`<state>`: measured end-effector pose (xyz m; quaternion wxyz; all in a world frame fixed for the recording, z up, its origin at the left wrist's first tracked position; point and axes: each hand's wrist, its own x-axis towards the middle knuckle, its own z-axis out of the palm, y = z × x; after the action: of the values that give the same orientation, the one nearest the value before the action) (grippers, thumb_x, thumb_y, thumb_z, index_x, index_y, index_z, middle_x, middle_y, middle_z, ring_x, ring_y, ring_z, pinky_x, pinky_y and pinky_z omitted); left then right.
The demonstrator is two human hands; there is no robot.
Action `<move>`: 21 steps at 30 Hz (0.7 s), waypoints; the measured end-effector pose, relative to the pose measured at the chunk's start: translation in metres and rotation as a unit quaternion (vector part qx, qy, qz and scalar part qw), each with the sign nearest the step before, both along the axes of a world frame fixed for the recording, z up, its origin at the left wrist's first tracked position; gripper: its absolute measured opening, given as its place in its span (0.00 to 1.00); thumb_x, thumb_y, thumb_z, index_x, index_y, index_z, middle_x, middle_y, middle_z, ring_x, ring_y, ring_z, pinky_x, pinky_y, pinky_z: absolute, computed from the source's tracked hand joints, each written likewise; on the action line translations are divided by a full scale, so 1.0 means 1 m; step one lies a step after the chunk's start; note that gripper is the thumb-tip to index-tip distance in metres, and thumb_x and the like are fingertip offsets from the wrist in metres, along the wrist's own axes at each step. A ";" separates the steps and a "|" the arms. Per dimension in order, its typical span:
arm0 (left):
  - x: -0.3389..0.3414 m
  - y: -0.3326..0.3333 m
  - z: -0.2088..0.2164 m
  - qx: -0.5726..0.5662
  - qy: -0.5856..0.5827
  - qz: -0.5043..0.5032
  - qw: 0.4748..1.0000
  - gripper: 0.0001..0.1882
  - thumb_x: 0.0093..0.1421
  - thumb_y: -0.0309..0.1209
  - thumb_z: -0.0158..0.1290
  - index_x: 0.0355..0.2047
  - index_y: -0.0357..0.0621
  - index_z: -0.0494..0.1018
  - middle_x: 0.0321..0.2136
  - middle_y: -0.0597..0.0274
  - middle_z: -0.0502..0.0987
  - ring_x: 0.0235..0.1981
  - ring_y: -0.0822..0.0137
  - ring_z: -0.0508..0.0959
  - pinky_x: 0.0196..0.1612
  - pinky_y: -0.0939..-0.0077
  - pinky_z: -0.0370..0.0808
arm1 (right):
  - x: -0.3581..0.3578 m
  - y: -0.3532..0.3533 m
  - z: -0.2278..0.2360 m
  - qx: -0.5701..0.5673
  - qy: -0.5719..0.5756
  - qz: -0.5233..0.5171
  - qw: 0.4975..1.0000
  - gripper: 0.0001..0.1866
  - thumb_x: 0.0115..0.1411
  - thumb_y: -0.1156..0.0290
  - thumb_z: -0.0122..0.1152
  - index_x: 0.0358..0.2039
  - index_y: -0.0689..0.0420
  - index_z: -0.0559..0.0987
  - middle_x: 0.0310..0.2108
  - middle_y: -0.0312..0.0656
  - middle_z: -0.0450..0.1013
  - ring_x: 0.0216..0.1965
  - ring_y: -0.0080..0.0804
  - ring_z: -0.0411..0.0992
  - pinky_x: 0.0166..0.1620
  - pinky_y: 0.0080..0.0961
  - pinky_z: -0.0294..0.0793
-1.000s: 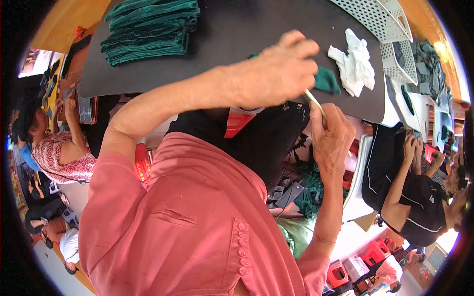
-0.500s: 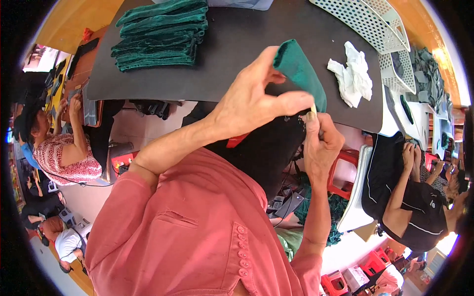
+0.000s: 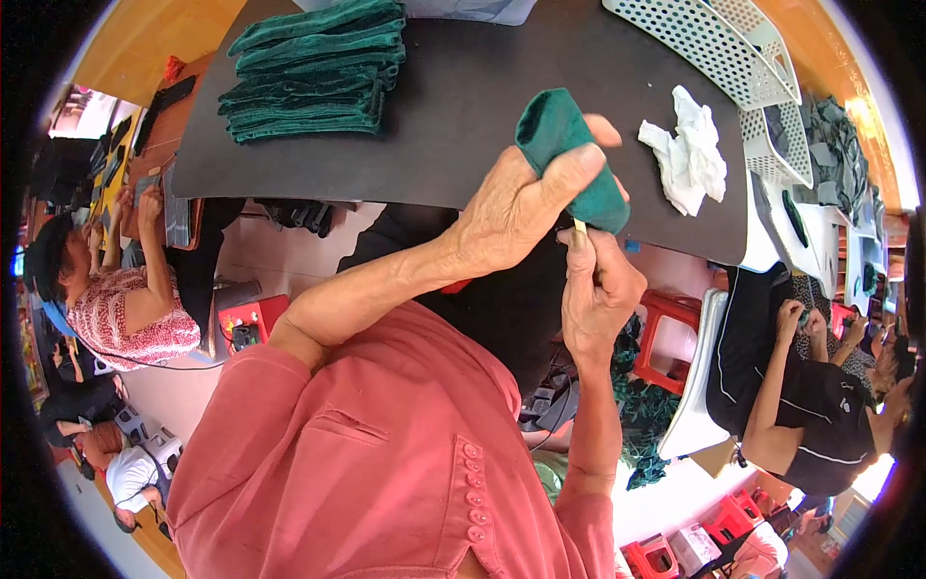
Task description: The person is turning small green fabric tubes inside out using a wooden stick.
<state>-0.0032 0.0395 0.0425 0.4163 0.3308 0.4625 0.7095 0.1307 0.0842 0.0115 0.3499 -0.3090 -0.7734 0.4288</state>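
My left hand (image 3: 511, 207) is wrapped round a dark green velvet pouch-like piece (image 3: 552, 121), its thumb lying across the fabric. The upper end of the piece gapes like a tube mouth. At its lower end my right hand (image 3: 600, 285) pinches a thin pale stick (image 3: 580, 228) between thumb and fingers. The stick's top meets the fabric; how far it reaches inside is hidden. Both hands are raised over the near edge of a dark table (image 3: 473, 106). A pile of folded green velvet pieces (image 3: 309, 82) lies at the table's far left.
Crumpled white cloth or paper (image 3: 687, 150) lies on the table's right side, near a white perforated basket (image 3: 704, 43). A red stool (image 3: 666, 338) stands at the lower right. One person (image 3: 135, 304) works at the left, another in black (image 3: 820, 415) at the right.
My left hand has closed round the green piece, its thumb moving up from the lower end onto the fabric. The right hand and stick have shifted slightly left and down.
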 end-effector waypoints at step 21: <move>-0.041 -0.014 -0.004 0.049 0.491 -0.007 0.870 0.14 0.63 0.38 0.45 0.33 0.37 0.65 0.15 0.58 0.65 0.12 0.61 0.68 0.16 0.70 0.66 | -0.002 0.004 -0.005 -0.131 0.063 0.037 0.989 0.07 0.58 0.74 0.58 0.30 0.66 0.77 0.18 0.35 0.67 0.18 0.16 0.61 0.23 0.16 0.60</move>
<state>-0.0444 0.0258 0.0389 0.1237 0.6598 0.5695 0.4745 0.1284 0.0880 0.0067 0.3384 -0.2961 -0.6979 0.5575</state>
